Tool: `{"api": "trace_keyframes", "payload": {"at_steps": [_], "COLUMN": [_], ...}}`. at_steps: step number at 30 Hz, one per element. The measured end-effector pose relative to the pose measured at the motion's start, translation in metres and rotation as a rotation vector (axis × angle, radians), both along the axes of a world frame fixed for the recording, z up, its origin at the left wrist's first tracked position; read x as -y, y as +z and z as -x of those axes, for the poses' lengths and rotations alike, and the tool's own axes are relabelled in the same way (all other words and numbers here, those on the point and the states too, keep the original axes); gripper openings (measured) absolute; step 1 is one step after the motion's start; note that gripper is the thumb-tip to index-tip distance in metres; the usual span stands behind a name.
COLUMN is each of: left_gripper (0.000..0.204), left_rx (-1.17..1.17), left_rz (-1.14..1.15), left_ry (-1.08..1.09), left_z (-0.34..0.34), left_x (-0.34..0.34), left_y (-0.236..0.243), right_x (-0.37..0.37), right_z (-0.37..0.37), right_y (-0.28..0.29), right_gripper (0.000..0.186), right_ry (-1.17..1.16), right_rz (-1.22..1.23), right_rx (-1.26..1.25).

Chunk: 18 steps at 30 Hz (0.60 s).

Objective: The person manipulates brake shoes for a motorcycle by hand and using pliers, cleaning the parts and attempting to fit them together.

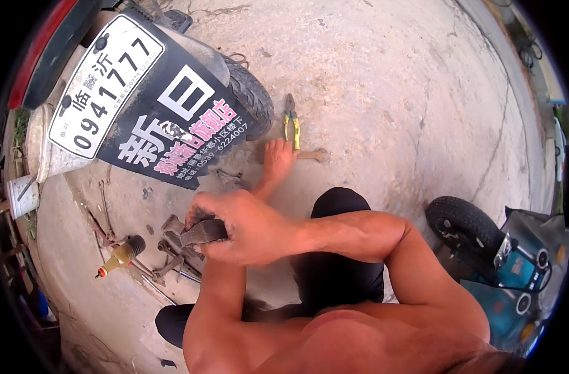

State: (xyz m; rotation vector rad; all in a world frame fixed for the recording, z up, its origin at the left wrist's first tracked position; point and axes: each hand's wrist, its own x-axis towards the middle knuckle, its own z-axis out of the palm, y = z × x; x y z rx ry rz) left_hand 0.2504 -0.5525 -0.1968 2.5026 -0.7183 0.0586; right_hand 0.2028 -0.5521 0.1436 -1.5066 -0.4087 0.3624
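Note:
My left hand (278, 160) reaches down to the concrete beside the rear tyre, its fingers curled over a rusty wrench (310, 155). Touching or nearly touching those fingers are the handles of yellow-handled pliers (291, 126), which lie with their jaws pointing away from me. Closer to me, my right hand (250, 227) is closed around a dark, worn, block-like metal piece (204, 232); its exact kind is unclear. My right hand and forearm pass above the left arm and hide part of it.
A scooter's rear, with a white plate (107, 87), black mudguard (166, 118) and tyre (250, 93), fills the upper left. Left of me lie a yellowish bottle (121, 254) and several metal tools (170, 260). A small wheel (464, 221) and blue machine (521, 268) stand right.

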Motion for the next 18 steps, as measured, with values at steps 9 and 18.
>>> {"api": "trace_keyframes", "payload": {"at_steps": [9, 18], "left_gripper": [0.033, 0.048], "left_rx": [-0.491, -1.221], "left_rz": [0.134, 0.458], "left_ry": [0.079, 0.287], "left_z": [0.039, 0.168], "left_x": [-0.078, -0.221], "left_y": [0.036, 0.059], "right_x": [-0.060, -0.139], "right_z": [-0.024, -0.021], "right_y": [-0.025, -0.048], "right_gripper": [0.032, 0.042], "right_ry": [0.159, 0.345], "right_rz": [-0.192, -0.265], "right_rx": [-0.443, -0.696]}}
